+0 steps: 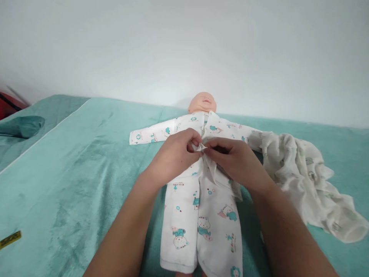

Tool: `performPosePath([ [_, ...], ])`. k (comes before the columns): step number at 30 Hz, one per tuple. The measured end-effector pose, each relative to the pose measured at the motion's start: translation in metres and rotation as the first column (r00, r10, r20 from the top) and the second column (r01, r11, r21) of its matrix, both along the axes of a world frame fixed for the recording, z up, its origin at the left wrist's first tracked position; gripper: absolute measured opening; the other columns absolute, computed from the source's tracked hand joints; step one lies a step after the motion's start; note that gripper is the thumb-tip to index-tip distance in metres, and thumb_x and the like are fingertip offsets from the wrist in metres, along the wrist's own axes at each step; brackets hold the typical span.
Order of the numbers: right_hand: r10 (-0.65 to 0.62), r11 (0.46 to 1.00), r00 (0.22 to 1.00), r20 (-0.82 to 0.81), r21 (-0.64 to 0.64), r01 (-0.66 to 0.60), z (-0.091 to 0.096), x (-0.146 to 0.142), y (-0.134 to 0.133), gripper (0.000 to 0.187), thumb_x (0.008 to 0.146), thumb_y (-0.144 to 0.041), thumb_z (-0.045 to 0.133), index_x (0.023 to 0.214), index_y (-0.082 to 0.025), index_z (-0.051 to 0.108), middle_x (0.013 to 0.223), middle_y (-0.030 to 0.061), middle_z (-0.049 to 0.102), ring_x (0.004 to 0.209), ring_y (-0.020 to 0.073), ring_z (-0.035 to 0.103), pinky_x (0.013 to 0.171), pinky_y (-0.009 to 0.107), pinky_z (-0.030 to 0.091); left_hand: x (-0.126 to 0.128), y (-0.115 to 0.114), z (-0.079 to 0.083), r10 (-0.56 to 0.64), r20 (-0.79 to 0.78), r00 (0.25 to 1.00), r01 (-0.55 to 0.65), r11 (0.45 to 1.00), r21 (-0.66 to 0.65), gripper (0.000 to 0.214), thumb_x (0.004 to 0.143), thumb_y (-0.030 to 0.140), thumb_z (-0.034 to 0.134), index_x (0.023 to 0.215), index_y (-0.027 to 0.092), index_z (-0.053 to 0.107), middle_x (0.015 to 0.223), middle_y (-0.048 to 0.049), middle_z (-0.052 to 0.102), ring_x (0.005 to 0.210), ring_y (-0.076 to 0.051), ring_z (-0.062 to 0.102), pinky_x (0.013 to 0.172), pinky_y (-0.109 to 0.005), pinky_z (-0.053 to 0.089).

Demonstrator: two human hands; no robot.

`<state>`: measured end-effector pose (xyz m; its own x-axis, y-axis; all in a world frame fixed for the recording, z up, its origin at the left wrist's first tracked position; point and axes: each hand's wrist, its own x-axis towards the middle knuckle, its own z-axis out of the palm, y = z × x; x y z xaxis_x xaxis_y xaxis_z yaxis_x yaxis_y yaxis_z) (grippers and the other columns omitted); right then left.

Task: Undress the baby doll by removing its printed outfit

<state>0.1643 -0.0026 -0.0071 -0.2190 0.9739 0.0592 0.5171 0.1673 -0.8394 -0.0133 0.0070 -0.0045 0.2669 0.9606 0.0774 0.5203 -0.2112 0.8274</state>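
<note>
A baby doll (202, 103) lies on its back, dressed in a white printed baby jacket (184, 121) and matching trousers (180, 219). Over the doll's belly, my left hand (177, 154) pinches the front edge of the jacket between thumb and fingers. My right hand (238, 159) pinches the same front edge from the other side, and the fingertips of both hands almost meet. Some fabric bunches up between them, and any fastener there is hidden. Below my right hand, a lower corner of the jacket hangs loose over the trousers.
Crumpled white printed baby clothing (302, 177) lies to the right, against the doll's sleeve. A teal plush cover (72, 184) lies under everything. Behind it rises a white wall (184, 46). A yellow-and-black label (10, 239) sits at the left edge, and something red (10, 105) shows at far left.
</note>
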Motion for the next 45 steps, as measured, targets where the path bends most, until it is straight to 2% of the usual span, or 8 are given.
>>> performPosePath([
  [16, -0.15, 0.988, 0.988, 0.031, 0.033, 0.149, -0.004, -0.009, 0.001, 0.012, 0.079, -0.027, 0.059, 0.08, -0.02, 0.068, 0.071, -0.0009, 0.064, 0.063, 0.0126, 0.053, 0.058, 0.026, 0.037, -0.001, 0.001, 0.0, 0.017, 0.083, 0.996, -0.012, 0.998, -0.055, 0.017, 0.072, 0.015, 0.057, 0.086, 0.023, 0.061, 0.074, 0.0016, 0.059, 0.062, -0.011, 0.052, 0.052, -0.023, 0.04],
  [21, -0.268, 0.959, 0.959, -0.096, 0.065, 0.275, -0.008, -0.011, 0.003, 0.011, 0.078, -0.028, 0.06, 0.078, -0.019, 0.066, 0.071, -0.0002, 0.062, 0.063, 0.0125, 0.051, 0.058, 0.026, 0.037, -0.003, 0.002, 0.0, -0.041, 0.126, 0.991, 0.05, 0.996, -0.07, 0.019, 0.071, 0.013, 0.055, 0.087, 0.022, 0.06, 0.081, 0.0007, 0.059, 0.065, -0.01, 0.049, 0.055, -0.023, 0.041],
  [25, -0.383, 0.917, 0.86, -0.339, -0.025, 0.398, -0.016, -0.004, 0.008, 0.015, 0.075, -0.032, 0.063, 0.081, -0.018, 0.064, 0.072, -0.0002, 0.057, 0.059, 0.011, 0.046, 0.051, 0.024, 0.034, -0.01, 0.006, -0.002, -0.013, 0.248, 0.969, 0.036, 0.995, -0.091, 0.025, 0.07, 0.013, 0.055, 0.093, 0.021, 0.059, 0.087, -0.0001, 0.058, 0.069, -0.011, 0.049, 0.058, -0.023, 0.042],
  [30, -0.604, 0.771, 0.615, -0.507, -0.177, 0.612, -0.037, 0.018, 0.014, 0.019, 0.069, -0.035, 0.067, 0.08, -0.02, 0.061, 0.068, -0.0034, 0.05, 0.058, 0.0106, 0.045, 0.051, 0.022, 0.036, -0.03, 0.016, -0.007, 0.307, 0.132, 0.943, -0.305, 0.952, -0.033, 0.03, 0.07, 0.013, 0.051, 0.097, 0.022, 0.058, 0.089, 0.0, 0.058, 0.07, -0.012, 0.052, 0.06, -0.025, 0.041],
  [34, -0.656, 0.755, 0.703, -0.275, -0.22, 0.618, -0.05, 0.057, 0.002, 0.028, 0.064, -0.039, 0.069, 0.082, -0.02, 0.062, 0.069, -0.0017, 0.056, 0.062, 0.0148, 0.051, 0.055, 0.026, 0.04, -0.06, 0.027, -0.016, 0.454, -0.133, 0.881, -0.447, 0.891, 0.083, 0.033, 0.07, 0.012, 0.049, 0.1, 0.022, 0.057, 0.085, -0.0003, 0.061, 0.074, -0.016, 0.057, 0.065, -0.028, 0.043],
  [36, -0.636, 0.77, 0.772, -0.011, -0.08, 0.633, -0.05, 0.087, -0.011, 0.027, 0.066, -0.042, 0.066, 0.082, -0.02, 0.062, 0.073, 0.0008, 0.061, 0.068, 0.0192, 0.056, 0.062, 0.031, 0.042, -0.075, 0.032, -0.021, 0.494, -0.236, 0.837, -0.482, 0.869, 0.109, 0.036, 0.07, 0.011, 0.049, 0.104, 0.023, 0.057, 0.086, -0.0012, 0.063, 0.078, -0.019, 0.06, 0.066, -0.029, 0.043],
  [39, -0.632, 0.761, 0.687, 0.359, 0.119, 0.638, -0.047, 0.139, -0.033, 0.019, 0.07, -0.041, 0.06, 0.077, -0.024, 0.061, 0.075, 0.004, 0.065, 0.073, 0.0257, 0.06, 0.071, 0.039, 0.042, -0.09, 0.035, -0.026, 0.559, -0.36, 0.747, -0.555, 0.822, 0.127, 0.037, 0.072, 0.012, 0.049, 0.106, 0.025, 0.057, 0.095, -0.0036, 0.067, 0.088, -0.023, 0.063, 0.07, -0.033, 0.044],
  [45, -0.626, 0.679, 0.542, 0.561, 0.051, 0.732, -0.047, 0.204, -0.064, 0.006, 0.07, -0.037, 0.062, 0.069, -0.031, 0.061, 0.076, 0.0065, 0.069, 0.072, 0.03, 0.064, 0.07, 0.042, 0.044, -0.085, 0.035, -0.033, 0.573, -0.46, 0.679, -0.541, 0.813, 0.215, 0.036, 0.078, 0.01, 0.044, 0.11, 0.022, 0.058, 0.113, -0.0108, 0.064, 0.105, -0.03, 0.06, 0.079, -0.04, 0.047],
])
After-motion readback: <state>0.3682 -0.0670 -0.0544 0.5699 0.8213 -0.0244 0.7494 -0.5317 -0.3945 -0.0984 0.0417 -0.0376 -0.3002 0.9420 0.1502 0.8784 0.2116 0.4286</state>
